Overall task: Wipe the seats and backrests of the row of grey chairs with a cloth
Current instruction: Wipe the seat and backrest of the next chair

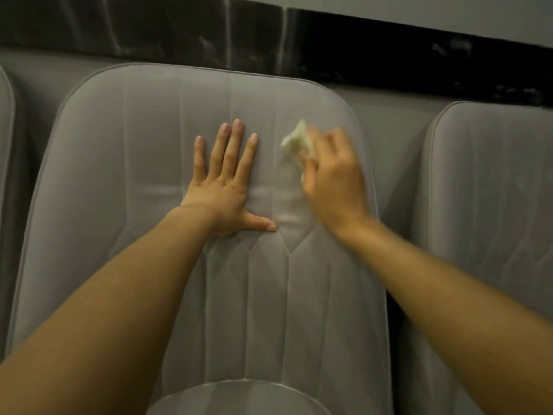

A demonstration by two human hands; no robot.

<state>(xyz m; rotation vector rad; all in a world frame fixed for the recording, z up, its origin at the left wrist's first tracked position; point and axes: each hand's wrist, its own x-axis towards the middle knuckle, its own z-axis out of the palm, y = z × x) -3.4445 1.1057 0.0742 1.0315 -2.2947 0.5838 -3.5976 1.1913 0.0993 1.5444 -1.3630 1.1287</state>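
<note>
A grey padded backrest point(143, 139) with stitched panels fills the middle of the view. My left hand point(223, 184) lies flat on it near the centre, fingers straight and spread, thumb pointing right. My right hand point(333, 178), blurred by motion, presses a small pale cloth point(294, 139) against the backrest's upper right part; the cloth shows beyond the fingers, the rest is hidden under the hand. A rounded edge of the grey seat point(239, 396) appears at the bottom.
Another grey backrest point(490, 187) stands to the right, and a sliver of a third point(4, 121) at the far left. Behind the chairs runs a grey panel topped by a dark marbled band point(389, 46).
</note>
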